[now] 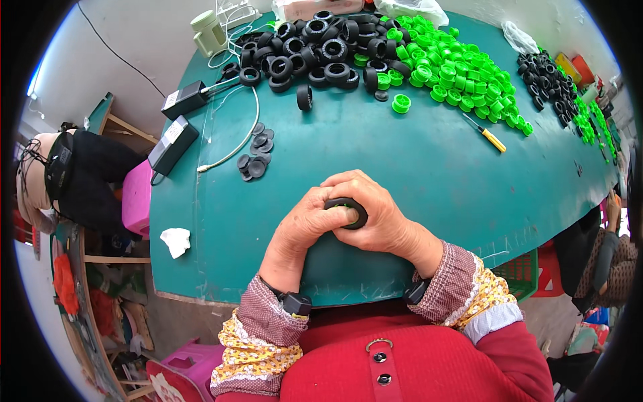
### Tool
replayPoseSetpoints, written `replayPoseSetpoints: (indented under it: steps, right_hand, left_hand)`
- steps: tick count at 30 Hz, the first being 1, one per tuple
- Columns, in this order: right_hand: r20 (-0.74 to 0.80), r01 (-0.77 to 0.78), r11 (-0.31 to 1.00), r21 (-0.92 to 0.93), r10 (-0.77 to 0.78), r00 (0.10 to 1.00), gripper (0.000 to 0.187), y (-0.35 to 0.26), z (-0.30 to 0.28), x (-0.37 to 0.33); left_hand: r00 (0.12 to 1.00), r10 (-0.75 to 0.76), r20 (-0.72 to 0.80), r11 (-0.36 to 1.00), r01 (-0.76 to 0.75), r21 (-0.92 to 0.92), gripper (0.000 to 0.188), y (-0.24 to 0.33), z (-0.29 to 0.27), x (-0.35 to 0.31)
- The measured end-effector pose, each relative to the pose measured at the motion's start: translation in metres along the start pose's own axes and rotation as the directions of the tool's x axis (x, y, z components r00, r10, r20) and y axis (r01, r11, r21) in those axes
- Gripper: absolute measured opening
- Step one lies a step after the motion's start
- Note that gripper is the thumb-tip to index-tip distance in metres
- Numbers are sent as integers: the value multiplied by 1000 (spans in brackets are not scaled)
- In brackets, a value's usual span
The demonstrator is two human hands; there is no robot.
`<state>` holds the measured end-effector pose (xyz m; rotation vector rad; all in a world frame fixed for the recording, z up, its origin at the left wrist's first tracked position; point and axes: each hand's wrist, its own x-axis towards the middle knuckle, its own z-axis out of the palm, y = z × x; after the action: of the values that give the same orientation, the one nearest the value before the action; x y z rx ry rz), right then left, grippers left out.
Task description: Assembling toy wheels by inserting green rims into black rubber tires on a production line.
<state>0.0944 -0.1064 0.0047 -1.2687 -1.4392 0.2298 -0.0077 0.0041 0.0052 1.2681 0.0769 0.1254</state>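
Fingers [348, 179] of both the left hand [305, 224] and right hand [385, 218] are clamping together on a small black tyre [349, 213] over the green surface [415, 174]. Two black rectangular adapters [175, 142] with white labels are lying at the left edge.

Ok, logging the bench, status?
Left hand and right hand both grip one black tyre, green hub inside. Table ahead bare.

I see a small assembly workshop: on the green table [429, 174], heaps of black tyres [321, 47] and green wheel hubs [455, 74], with a screwdriver [485, 134] near them.
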Motion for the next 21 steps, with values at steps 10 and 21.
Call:
replayPoseSetpoints:
  steps: [10,21]
  right_hand:
    - [-58,-480,821,310,520,852,58,12,-5,0]
    - [116,-663,600,447,696,709,47,11,-8,4]
  left_hand:
    - [900,4,-435,963,-121,-240,37,-5,2,8]
    - [843,130,-522,984,-46,171,41,-11,11,12]
